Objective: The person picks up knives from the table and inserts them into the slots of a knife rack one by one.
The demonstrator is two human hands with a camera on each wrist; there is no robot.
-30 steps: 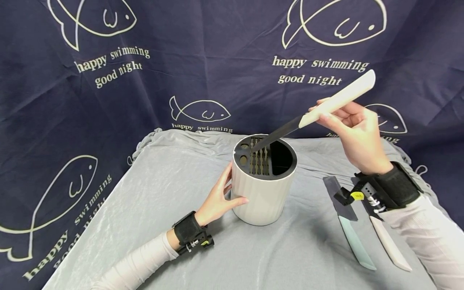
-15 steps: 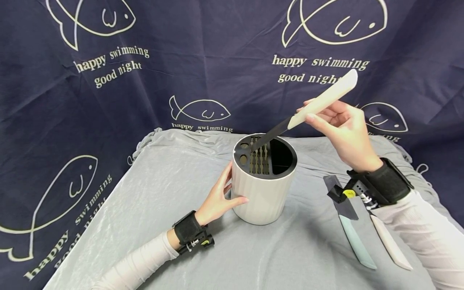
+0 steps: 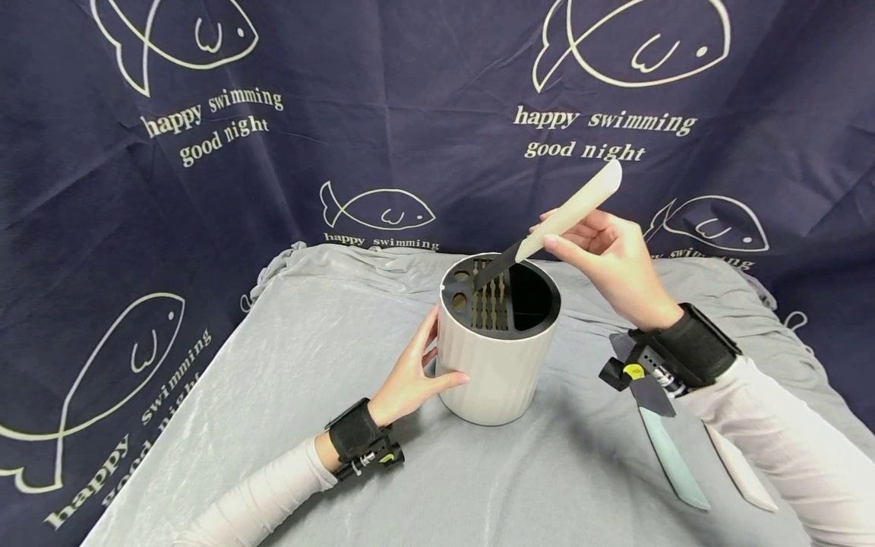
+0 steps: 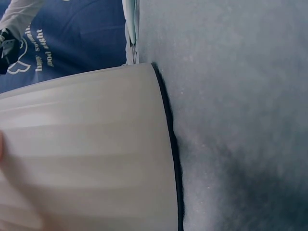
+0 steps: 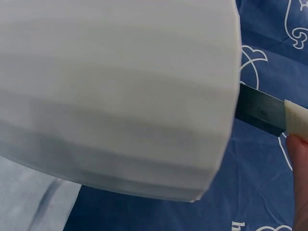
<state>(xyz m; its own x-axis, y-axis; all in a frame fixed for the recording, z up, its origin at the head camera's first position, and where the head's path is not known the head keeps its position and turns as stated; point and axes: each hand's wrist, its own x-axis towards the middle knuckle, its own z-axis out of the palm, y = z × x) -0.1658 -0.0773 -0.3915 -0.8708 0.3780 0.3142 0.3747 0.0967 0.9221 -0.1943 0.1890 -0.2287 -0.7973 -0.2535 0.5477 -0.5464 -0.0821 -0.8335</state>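
A white ribbed knife block [image 3: 488,380] with a black slotted top stands upright on the cloth. Against its left side rests my left hand [image 3: 410,372], thumb across the front and fingers round behind. My right hand [image 3: 611,262] pinches a knife [image 3: 570,209] by its cream handle, near the blade. The dark blade slants down to the left, its lower end in the slotted part of the top. In the right wrist view the blade [image 5: 260,109] shows beyond the rim of the block [image 5: 120,106]. The left wrist view is mostly filled by the block's ribbed wall [image 4: 86,149].
On the right of the grey cloth [image 3: 307,342] lie a knife with a mint-green handle [image 3: 673,460] and one with a pale handle [image 3: 741,467], both partly covered by my right forearm. A dark blue curtain [image 3: 410,152] with fish prints hangs behind.
My right hand has moved left and lower with the knife, and more of its blade is down inside the knife block's top. My left hand has stayed on the block.
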